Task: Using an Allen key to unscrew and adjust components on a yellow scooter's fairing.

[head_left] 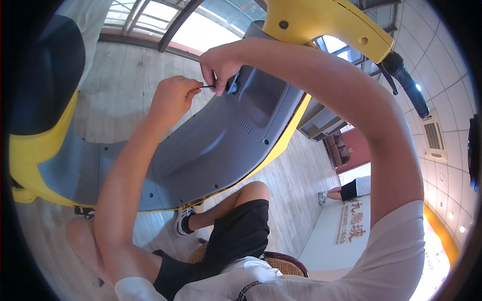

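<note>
we see a thin dark tool point(207, 87) held level against the grey inner panel point(221, 145) of a yellow scooter point(321, 20), our left hand point(173, 98) closed around its handle end, our right hand point(219, 62) pinching its tip beside a small blue fitting point(234, 83).

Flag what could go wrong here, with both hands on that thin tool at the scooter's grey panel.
1. The thin dark tool is pinched only at the fingertips of the left hand and right hand; it may slip off the hook fitting and scratch the grey inner panel.
2. Anything small coming loose there could drop to the grey footboard or wooden floor.
3. The right arm reaches high from a seated position, which may tire the grip.
</note>
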`<state>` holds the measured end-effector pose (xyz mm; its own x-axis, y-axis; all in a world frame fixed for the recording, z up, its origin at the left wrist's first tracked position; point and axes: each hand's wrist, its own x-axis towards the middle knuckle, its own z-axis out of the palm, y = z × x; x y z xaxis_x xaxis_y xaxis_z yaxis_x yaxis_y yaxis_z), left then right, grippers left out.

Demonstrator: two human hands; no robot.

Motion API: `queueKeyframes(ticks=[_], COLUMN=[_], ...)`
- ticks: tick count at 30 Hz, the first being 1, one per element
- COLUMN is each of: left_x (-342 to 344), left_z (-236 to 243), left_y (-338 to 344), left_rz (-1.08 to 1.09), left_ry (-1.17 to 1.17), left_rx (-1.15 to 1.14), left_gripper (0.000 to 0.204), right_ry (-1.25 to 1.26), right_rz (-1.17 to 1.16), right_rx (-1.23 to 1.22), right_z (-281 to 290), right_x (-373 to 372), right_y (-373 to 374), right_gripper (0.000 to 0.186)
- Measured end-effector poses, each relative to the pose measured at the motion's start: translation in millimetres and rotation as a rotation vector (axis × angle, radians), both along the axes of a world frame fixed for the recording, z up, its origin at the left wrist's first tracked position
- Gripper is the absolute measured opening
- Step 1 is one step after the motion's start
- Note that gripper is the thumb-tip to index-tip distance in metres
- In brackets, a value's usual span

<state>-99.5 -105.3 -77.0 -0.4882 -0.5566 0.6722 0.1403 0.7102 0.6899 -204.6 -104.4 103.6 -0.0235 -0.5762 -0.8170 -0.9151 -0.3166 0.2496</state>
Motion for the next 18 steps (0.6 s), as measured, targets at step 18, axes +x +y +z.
queueKeyframes(ticks=[18], left_x=[2.7], left_z=[15.3], left_y=[-15.7], left_rz=[-0.811], left_ry=[-0.048], left_rx=[1.313], left_gripper=[0.032], right_ry=[0.059], right_rz=[0.111], right_rx=[-0.049], right_z=[-7.4], right_x=[3.5], right_y=[2.8], right_gripper=[0.023])
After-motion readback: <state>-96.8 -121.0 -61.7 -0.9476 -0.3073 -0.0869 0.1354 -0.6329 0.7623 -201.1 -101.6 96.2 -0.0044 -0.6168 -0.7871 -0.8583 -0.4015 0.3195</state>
